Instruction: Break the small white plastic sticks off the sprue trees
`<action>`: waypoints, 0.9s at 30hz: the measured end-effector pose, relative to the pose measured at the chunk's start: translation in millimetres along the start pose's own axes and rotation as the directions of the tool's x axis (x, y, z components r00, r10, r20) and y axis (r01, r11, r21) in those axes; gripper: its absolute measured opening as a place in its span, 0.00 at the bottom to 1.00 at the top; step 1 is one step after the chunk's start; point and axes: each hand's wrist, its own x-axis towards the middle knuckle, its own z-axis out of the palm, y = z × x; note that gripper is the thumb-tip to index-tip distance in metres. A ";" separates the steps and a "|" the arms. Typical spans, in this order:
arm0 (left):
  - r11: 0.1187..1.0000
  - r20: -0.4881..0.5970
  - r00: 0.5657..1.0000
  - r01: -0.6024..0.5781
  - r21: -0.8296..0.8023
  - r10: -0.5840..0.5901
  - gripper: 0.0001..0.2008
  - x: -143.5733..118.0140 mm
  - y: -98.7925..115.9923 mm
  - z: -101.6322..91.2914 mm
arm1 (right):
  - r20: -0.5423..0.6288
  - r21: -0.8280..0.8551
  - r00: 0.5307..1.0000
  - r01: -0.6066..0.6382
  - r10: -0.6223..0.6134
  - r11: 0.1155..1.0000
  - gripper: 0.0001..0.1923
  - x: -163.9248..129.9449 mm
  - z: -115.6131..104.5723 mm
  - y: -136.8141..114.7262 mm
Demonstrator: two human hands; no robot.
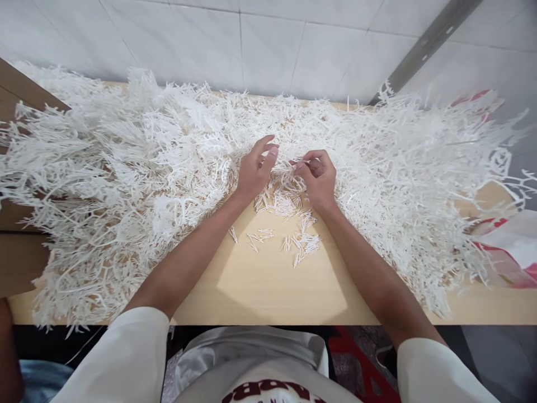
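Branching white pieces, plastic-looking, form a wide pile point(184, 145) across the table. Above the middle of it is my left hand point(255, 168), its thumb and fingers apart with nothing seen between them. Just to the right, my right hand point(319, 176) is closed in a pinch, with the fingertips turned toward my left hand. A thin white piece point(305, 162) shows at that pinch; its full shape is lost against the pile. Below the hands lie small loose white sticks point(283, 204), with a further cluster point(304, 243) closer to me.
The light wooden table point(268, 291) ends at a front edge near my body. Brown cardboard boxes point(23, 257) stand at the left. On the right is a red-and-white plastic bag point(512, 249). A tiled wall point(272, 50) runs behind, and part of another person's arm point(9, 350) shows lower left.
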 end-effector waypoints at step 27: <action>0.989 0.009 0.995 -0.099 0.109 0.098 0.14 -0.4 1.2 0.6 | 0.000 0.004 0.999 -0.038 0.038 0.999 0.19 3.3 2.1 2.1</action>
